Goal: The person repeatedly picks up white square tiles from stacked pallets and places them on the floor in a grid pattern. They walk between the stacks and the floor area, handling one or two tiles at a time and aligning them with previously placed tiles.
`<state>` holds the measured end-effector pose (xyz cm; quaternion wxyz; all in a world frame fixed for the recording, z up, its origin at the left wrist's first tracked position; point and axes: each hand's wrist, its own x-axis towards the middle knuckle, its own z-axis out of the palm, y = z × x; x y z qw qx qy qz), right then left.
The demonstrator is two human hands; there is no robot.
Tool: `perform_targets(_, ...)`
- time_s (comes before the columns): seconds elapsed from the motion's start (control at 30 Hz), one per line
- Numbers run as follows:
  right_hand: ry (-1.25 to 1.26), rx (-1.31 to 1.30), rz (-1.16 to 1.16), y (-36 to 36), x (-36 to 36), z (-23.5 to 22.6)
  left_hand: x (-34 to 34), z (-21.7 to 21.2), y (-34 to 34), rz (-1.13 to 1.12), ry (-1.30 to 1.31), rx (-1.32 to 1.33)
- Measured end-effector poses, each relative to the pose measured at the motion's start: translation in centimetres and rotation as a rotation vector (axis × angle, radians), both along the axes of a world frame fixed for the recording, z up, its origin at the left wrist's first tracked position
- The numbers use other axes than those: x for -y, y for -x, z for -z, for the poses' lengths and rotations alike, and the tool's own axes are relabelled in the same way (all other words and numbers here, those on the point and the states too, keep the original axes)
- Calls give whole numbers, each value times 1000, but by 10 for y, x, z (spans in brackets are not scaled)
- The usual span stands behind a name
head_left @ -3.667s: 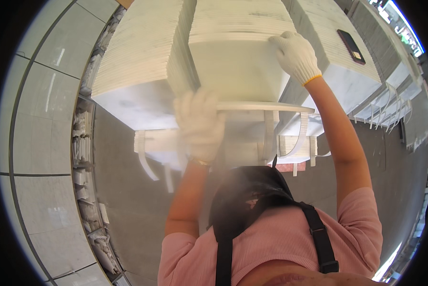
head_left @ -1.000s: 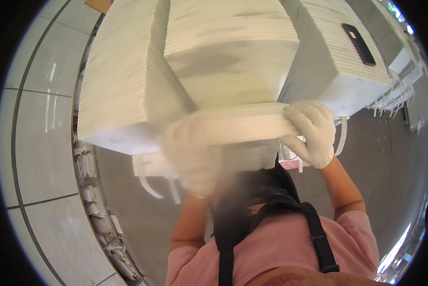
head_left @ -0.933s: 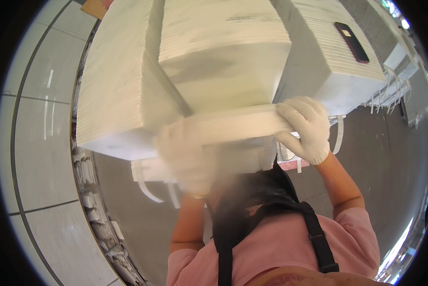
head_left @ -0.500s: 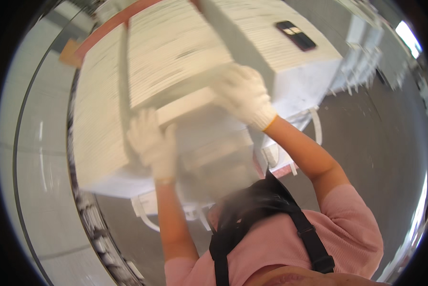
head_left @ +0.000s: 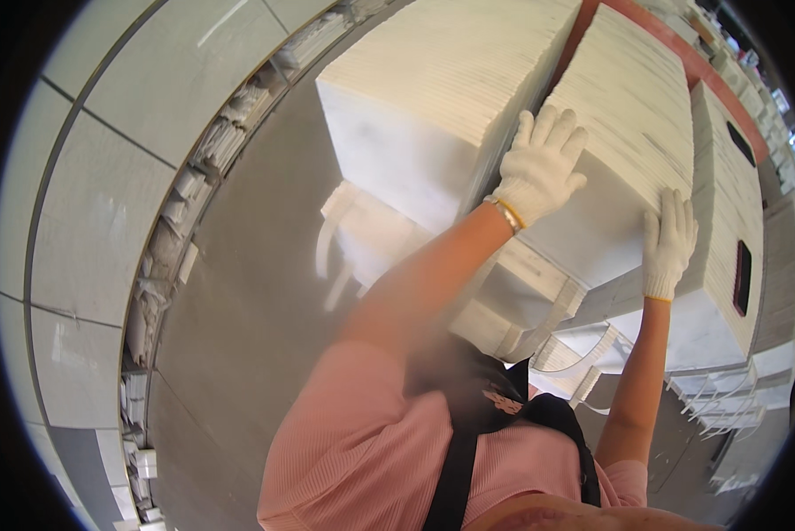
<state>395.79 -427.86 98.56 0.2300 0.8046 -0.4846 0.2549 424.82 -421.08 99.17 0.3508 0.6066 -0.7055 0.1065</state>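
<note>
Two white-knit-gloved hands, left hand (head_left: 539, 168) and right hand (head_left: 669, 246), rest apart, fingers extended, at opposite front edges of the middle row of thin white grey-streaked slabs (head_left: 623, 88), between similar left (head_left: 442, 62) and right rows (head_left: 725, 208). Aligning seems in hand; next calls for even pressure.

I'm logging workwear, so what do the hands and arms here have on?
The left hand and right hand wear off-white knit gloves with yellow-edged cuffs. A thin, shiny band shows at the left wrist. The short sleeves are pink, finely ribbed.
</note>
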Motion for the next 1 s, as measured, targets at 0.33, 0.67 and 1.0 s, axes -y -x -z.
perform_targets(0.33, 10, 30, 40, -29, -22, -19, -113, -8, -169, -282, 369, -671)
perform_targets(0.67, -635, 527, -456, -239, -86, -19, -41, 12, -333, -297, -3, -1179)
perform_targets(1.0, -633, 752, -379, -294, -104, 8, -39, 24, -329, -217, 175, -1297)
